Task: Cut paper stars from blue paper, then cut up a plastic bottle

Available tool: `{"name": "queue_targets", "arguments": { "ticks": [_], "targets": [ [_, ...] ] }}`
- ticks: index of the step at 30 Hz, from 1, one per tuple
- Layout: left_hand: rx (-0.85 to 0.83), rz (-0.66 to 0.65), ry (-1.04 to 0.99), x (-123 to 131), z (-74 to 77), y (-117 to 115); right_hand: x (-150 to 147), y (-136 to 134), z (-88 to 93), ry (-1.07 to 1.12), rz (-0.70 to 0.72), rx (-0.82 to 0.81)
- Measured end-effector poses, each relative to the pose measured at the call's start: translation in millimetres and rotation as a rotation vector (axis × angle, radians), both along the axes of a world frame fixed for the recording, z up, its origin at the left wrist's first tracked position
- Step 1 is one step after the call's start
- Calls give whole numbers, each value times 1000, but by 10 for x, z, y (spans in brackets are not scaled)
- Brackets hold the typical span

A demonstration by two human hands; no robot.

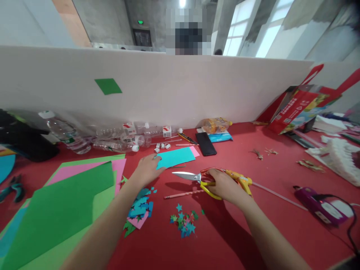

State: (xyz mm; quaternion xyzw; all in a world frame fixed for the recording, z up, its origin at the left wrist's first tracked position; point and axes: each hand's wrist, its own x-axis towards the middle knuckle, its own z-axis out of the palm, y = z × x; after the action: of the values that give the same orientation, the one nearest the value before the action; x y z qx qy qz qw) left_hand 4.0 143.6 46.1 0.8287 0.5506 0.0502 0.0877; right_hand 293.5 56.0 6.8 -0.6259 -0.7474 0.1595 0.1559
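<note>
My left hand (148, 168) has its thumb and fingers at the left end of a light blue paper strip (177, 157), which lies over a pink piece. In my right hand (223, 184) are scissors (191, 176) with yellow and red handles, their blades closed and pointing left. A yellow glue gun (240, 180) lies just beyond that hand. Beneath the scissors is a pink pencil (182, 194). Small paper stars (184, 222) form a pile nearer to me, and blue paper scraps (141, 205) lie beside my left forearm.
Green and pink sheets (64, 202) cover the left side. Plastic bottles (67, 137) lie along the white partition (168, 90). A black phone (206, 144) is behind the scissors. On the right are a purple device (320, 206) with a cord and a red bag (300, 107).
</note>
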Motion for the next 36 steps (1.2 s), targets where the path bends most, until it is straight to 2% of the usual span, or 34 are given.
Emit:
{"name": "queue_targets", "arguments": {
  "ticks": [4,8,13,16,19,24,28,32,34,36],
  "targets": [
    [-20,124,-116,-206,143,-155,-162,256,8,22,117,19],
    [-90,223,-317,-293,122,-248,-208,574,-195,34,148,80],
    [-148,161,-263,-313,24,-277,-120,839,-402,42,124,150],
    [-238,58,-214,-288,-41,-317,-97,929,-446,33,144,140],
    [-347,-67,-254,-235,-62,-365,-107,967,-451,9,152,111],
    [-360,-31,-229,-184,3,-390,-173,919,-304,-68,122,53],
    [-370,-9,-214,-216,52,-396,-340,924,-2,-114,93,32],
    [-356,-10,-257,-263,72,-415,-697,1056,273,-116,122,56],
    [-347,-15,-266,-284,73,-426,-906,1145,309,-103,163,73],
    [-334,-19,-269,-300,71,-438,-1082,1239,262,-91,194,98]
  ]
}}
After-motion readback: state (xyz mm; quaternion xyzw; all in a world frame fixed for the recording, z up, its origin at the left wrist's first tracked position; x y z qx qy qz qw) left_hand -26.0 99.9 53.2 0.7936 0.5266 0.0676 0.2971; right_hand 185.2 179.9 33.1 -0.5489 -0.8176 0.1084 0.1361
